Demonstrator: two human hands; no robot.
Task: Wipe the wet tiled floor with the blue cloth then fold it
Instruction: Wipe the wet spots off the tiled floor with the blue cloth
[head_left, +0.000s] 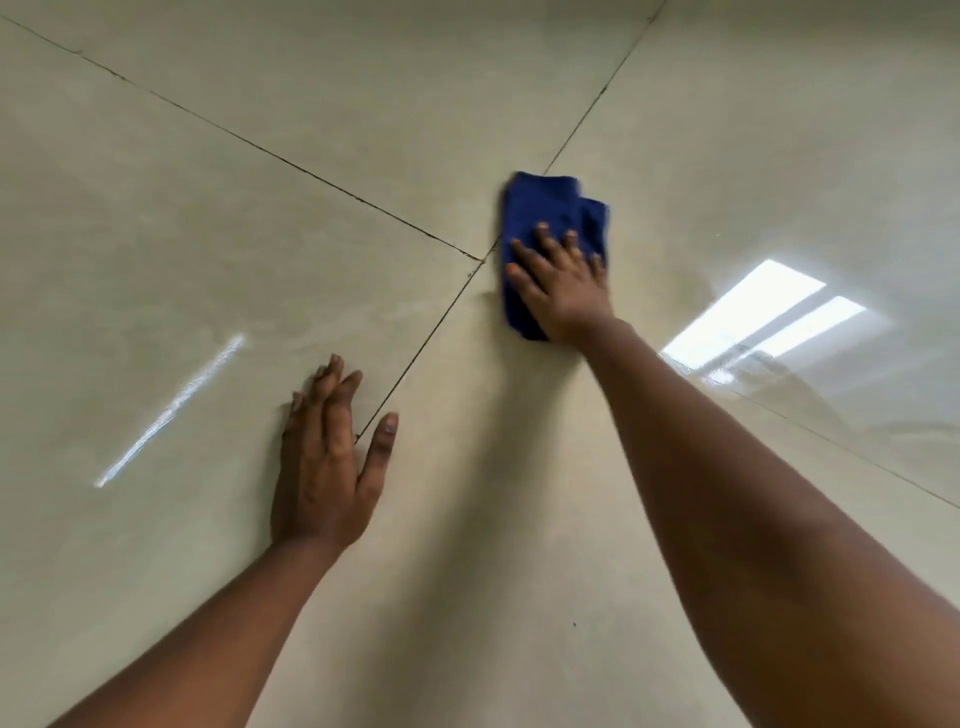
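Left hand, nearest, flat and released on glossy beige tiled floor beside a grout line; right hand, fingers spread, pressing folded blue cloth onto floor near the tile junction.

cloth flat on the floor, just right of where the grout lines cross | my right hand on its near half | my left hand on the floor, nearer and left, thumb across a grout line
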